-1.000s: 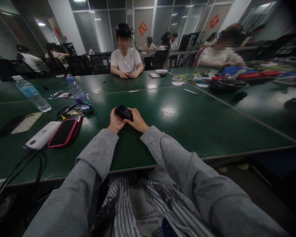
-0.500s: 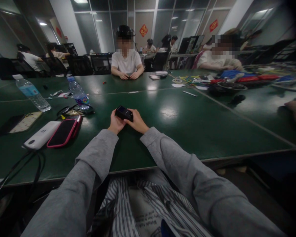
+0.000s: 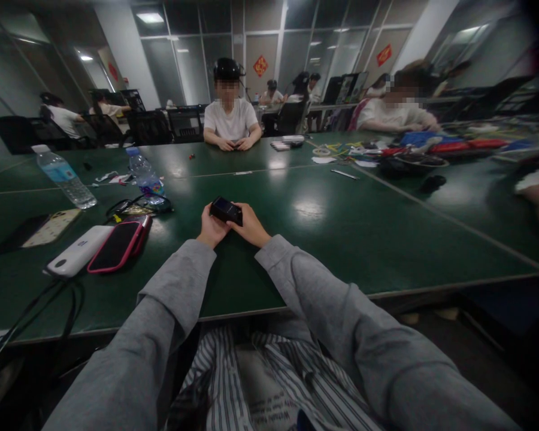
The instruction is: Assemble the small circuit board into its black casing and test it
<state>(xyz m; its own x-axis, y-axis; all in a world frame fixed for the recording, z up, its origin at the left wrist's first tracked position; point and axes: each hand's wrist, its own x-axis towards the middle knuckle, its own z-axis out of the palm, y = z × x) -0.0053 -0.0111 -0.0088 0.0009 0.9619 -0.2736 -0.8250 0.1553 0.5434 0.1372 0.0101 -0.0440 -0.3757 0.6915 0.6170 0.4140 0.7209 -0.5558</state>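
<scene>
All positions are referenced to the pink-framed phone [image 3: 115,245], which lies screen up on the green table [image 3: 363,239]; directions are read from where I stand, behind the two hands. The black handheld device [image 3: 226,210] is located to the right of the phone and slightly beyond it, held between both hands with its screen side facing upward. The left hand [image 3: 212,228] cradles the device's left end. The right hand [image 3: 250,225] wraps the right end, thumb laid along the near side. The other fingers are partly hidden by the device; I cannot tell whether they are spread or pressed together. The white device [image 3: 78,251] lies just left of the phone. The blue-capped bottle [image 3: 147,176] stands beyond the phone. The pen [image 3: 344,175] lies well to the phone's right, farther out.
</scene>
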